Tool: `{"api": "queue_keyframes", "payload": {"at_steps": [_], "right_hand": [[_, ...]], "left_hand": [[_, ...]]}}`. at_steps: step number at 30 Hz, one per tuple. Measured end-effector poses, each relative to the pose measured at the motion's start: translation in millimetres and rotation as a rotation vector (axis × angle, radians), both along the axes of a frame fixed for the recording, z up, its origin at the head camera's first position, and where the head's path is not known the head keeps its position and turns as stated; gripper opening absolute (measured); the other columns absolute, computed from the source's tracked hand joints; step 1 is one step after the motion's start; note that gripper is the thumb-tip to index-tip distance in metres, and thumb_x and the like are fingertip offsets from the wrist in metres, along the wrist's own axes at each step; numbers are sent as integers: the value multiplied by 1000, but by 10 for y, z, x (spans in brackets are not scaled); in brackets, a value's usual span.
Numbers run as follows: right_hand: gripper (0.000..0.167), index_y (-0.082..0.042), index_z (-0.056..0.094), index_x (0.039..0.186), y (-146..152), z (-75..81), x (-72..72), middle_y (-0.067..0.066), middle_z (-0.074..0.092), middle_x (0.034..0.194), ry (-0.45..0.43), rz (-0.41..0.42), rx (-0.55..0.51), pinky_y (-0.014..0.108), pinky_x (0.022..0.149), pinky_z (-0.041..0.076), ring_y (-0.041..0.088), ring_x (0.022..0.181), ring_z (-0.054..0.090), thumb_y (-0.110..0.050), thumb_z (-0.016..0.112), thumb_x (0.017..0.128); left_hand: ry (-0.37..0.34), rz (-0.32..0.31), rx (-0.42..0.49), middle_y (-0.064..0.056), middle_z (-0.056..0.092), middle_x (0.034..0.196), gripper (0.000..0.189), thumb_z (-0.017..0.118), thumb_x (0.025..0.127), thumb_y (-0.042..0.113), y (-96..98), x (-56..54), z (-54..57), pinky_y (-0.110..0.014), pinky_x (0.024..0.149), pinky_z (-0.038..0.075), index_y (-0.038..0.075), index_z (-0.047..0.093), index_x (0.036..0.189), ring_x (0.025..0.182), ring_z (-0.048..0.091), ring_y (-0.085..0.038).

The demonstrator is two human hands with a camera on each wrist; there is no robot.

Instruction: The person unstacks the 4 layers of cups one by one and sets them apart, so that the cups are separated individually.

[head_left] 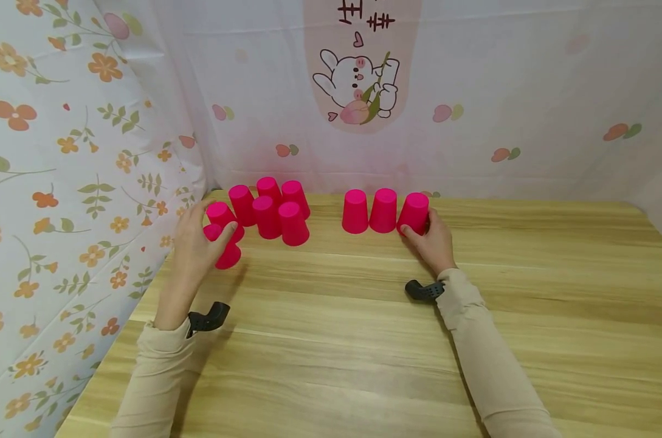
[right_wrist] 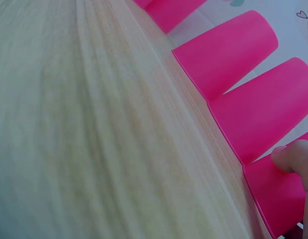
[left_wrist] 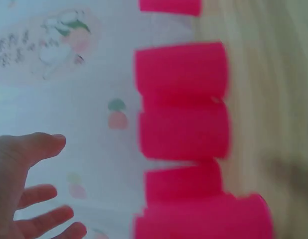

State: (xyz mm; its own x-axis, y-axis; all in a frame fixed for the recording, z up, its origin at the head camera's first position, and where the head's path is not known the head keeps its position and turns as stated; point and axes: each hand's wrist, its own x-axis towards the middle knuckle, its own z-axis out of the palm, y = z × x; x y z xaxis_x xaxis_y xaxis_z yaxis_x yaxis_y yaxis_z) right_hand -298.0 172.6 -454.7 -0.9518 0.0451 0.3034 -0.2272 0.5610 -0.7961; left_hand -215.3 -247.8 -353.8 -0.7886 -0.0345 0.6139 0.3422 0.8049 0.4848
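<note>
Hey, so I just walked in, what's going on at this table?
Someone is handling bright pink cups that stand upside down on a wood-grain table. Their right hand grips the rightmost cup in a row of three standing side by side. Their left hand is open at the left end of a separate cluster of pink cups, with its fingers spread and not gripping any. A curtain with a cartoon rabbit hangs behind the table.
</note>
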Motion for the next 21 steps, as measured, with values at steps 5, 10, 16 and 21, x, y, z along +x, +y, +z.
{"api": "queue_keyframes", "payload": {"at_steps": [5,10,16,21], "right_hand": [[53,3,45,123,13,-21,-3,20,57,112,2,-4,7,47,85,46,34,98,56,-25,67,84],[53,3,45,123,3,-18,-5,21,57,111,6,1,3,46,85,46,35,97,56,-25,68,84],[53,3,45,122,-7,4,-6,21,57,111,0,-5,3,46,84,46,34,97,56,-25,68,84],[53,3,45,123,-7,9,-21,20,57,112,-7,-6,7,46,85,46,34,97,56,-25,68,84]], "left_hand": [[66,-124,47,-22,55,117,48,72,79,8,289,-51,121,-49,88,41,-7,53,120,105,50,-34],[60,-242,61,-19,56,117,44,69,82,10,662,-155,170,-45,87,43,-6,54,120,104,51,-31],[-15,-351,17,-18,56,118,45,69,81,12,1062,-304,130,-44,91,43,-5,54,121,109,50,-32],[-86,-367,-6,-18,55,120,48,69,82,13,1286,-436,63,-42,94,41,-4,53,123,112,49,-30]]}}
